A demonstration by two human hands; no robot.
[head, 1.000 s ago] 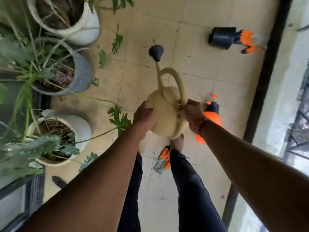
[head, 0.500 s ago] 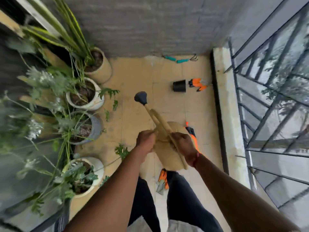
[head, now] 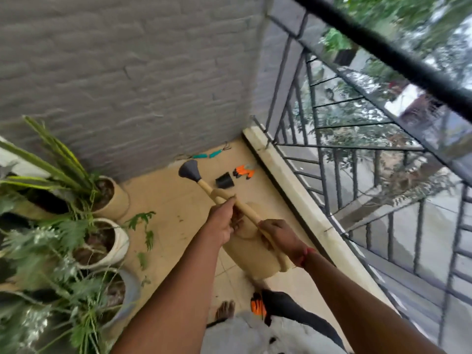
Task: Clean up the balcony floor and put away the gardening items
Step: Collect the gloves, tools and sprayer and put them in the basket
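Left hand (head: 221, 224) and right hand (head: 282, 237) grip beige plastic watering can (head: 252, 254) over tan tiled floor (head: 178, 205), between potted plants (head: 112, 241) and black metal railing (head: 408, 70).

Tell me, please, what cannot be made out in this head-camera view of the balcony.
Head view:
- Inside the watering can: top hidden under the left hand and right hand.
- The orange item: half hidden behind the leg.
- The teal-handled tools at the wall: too small, blurred.

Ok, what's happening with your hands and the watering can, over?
Gripping with left hand and right hand: watering can, held off floor. Ahead by wall: black pot, orange gloves, teal tools.
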